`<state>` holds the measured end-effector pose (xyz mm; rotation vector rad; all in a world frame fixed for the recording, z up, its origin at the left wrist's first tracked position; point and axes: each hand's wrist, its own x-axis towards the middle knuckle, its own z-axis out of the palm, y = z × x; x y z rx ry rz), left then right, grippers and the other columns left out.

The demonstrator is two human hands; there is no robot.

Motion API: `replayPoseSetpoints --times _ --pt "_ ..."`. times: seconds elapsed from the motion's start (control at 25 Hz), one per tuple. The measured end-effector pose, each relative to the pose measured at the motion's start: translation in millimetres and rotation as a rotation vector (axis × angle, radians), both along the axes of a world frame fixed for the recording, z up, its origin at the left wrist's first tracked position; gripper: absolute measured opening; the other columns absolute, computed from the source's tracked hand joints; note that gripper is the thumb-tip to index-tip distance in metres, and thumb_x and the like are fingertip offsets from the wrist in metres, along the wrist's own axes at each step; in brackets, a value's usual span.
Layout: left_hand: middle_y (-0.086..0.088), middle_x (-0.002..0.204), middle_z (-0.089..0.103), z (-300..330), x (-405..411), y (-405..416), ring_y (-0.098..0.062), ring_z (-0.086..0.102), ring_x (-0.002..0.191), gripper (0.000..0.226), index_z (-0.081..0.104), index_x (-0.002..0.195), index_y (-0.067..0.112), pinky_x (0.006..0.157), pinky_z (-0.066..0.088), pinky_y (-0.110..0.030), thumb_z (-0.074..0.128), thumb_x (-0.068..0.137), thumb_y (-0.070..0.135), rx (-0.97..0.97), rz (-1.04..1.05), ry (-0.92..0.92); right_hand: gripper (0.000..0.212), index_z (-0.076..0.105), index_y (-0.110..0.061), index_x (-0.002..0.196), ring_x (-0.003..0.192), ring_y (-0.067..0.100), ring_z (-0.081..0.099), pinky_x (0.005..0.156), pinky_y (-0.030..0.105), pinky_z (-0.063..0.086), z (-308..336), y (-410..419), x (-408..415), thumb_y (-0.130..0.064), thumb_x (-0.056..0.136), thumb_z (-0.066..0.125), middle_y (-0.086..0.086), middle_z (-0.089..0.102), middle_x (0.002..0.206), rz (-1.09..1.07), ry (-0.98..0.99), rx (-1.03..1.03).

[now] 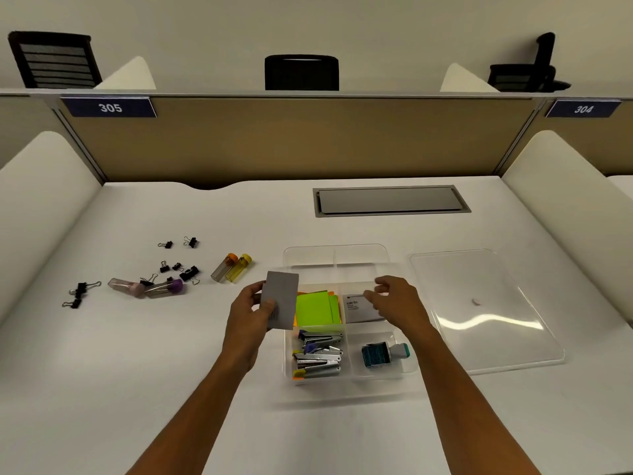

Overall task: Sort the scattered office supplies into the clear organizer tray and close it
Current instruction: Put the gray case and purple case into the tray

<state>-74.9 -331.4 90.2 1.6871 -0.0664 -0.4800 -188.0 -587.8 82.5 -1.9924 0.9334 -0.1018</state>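
The clear organizer tray sits at the centre of the frame on the white tabletop, its lid lying flat just to the right, off and out of the way so the compartments stay reachable. The left hand pinches a stack of grey cards between thumb and fingers, holding it upright over the tray's left edge, probably so that the cards can be passed across. The right hand hovers above the middle right compartment with fingers loosely curled and holding nothing, just over a card already lying there; it looks ready to take or square up the next cards for that slot.

Like things share compartments: green and orange sticky notes in the middle left, staplers piled in the lower left, a teal date stamp in the lower right. The two far compartments appear empty.

In the left of the frame, well apart from the tray, lie the unsorted supplies: black binder clips scattered about, two small tubes with orange and yellow caps, and two with pink and purple caps. Sorting seems roughly half done, and the lid goes on last.
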Motion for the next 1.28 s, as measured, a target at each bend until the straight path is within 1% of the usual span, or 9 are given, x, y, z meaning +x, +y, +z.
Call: replayPoseSetpoints --times 0.12,0.24,0.4,0.48,0.6,0.8,0.92,1.12,1.28 --pt "-0.003 0.113 0.063 6 -7 -17 -0.019 0.063 0.101 0.038 0.053 0.126 0.026 0.072 0.058 -0.032 0.062 0.092 0.014 0.021 -0.111 -0.002 0.04 0.061 -0.018 0.126 0.075 0.014 0.072 0.072 0.037 0.062 17 18 3 -0.032 0.089 0.067 -0.004 0.071 0.097 0.097 -0.163 0.162" --pt "0.005 0.104 0.066 12 -16 -32 -0.009 0.065 0.093 0.038 0.053 0.122 0.031 0.064 0.054 -0.018 0.068 0.088 0.021 0.068 -0.218 -0.038 0.032 0.066 -0.026 0.118 0.073 0.012 0.071 0.067 0.03 0.06 28 34 4 -0.042 0.09 0.063 -0.004 0.073 0.093 0.233 -0.19 0.242" --pt "0.013 0.101 0.064 13 -24 -45 -0.007 0.065 0.09 0.037 0.056 0.12 0.033 0.056 0.052 -0.013 0.07 0.087 0.023 0.095 -0.299 -0.065 0.032 0.065 -0.029 0.118 0.068 0.008 0.066 0.061 0.02 0.053 26 36 -3 -0.042 0.089 0.066 -0.004 0.074 0.09 0.355 -0.143 0.268" --pt "0.014 0.105 0.064 13 -26 -46 -0.007 0.065 0.093 0.039 0.056 0.121 0.033 0.059 0.053 -0.014 0.071 0.086 0.025 0.082 -0.284 -0.056 0.029 0.066 -0.024 0.116 0.063 0.006 0.063 0.06 0.021 0.052 22 29 -6 -0.032 0.088 0.068 -0.002 0.074 0.087 0.311 -0.142 0.268" --pt "0.012 0.112 0.064 11 -24 -42 -0.012 0.066 0.096 0.036 0.056 0.121 0.03 0.071 0.055 -0.022 0.069 0.088 0.023 0.058 -0.217 -0.05 0.026 0.066 -0.015 0.113 0.06 0.011 0.062 0.059 0.027 0.055 15 11 -12 -0.024 0.089 0.069 0.006 0.073 0.089 0.088 -0.174 0.296" --pt "0.006 0.114 0.064 7 -20 -32 -0.016 0.067 0.096 0.031 0.058 0.12 0.026 0.073 0.056 -0.027 0.064 0.091 0.018 0.031 -0.162 -0.022 0.032 0.06 -0.011 0.122 0.07 0.019 0.068 0.056 0.026 0.053 4 -27 -21 -0.023 0.092 0.063 0.007 0.07 0.097 -0.197 -0.088 0.141" --pt "0.005 0.114 0.064 5 -22 -32 -0.016 0.067 0.095 0.029 0.058 0.12 0.025 0.072 0.055 -0.027 0.063 0.092 0.018 0.03 -0.155 -0.011 0.033 0.058 -0.011 0.123 0.071 0.02 0.07 0.052 0.026 0.054 -3 -30 -14 -0.021 0.092 0.062 0.008 0.068 0.101 -0.191 0.02 0.098" --pt "0.007 0.113 0.064 1 -23 -29 -0.014 0.067 0.095 0.025 0.06 0.116 0.026 0.07 0.055 -0.025 0.063 0.092 0.019 0.05 -0.161 -0.019 0.024 0.058 -0.009 0.111 0.078 0.03 0.072 0.072 0.044 0.062 -17 -19 2 -0.018 0.09 0.063 0.016 0.067 0.109 -0.063 0.18 0.037" --pt "0.004 0.113 0.065 -7 -23 -22 -0.014 0.064 0.099 0.023 0.062 0.115 0.026 0.084 0.056 -0.033 0.063 0.092 0.021 0.137 -0.179 -0.05 0.032 0.058 -0.003 0.117 0.078 0.03 0.07 0.075 0.04 0.06 -21 -13 6 -0.014 0.087 0.06 0.016 0.067 0.106 0.024 0.301 -0.098"
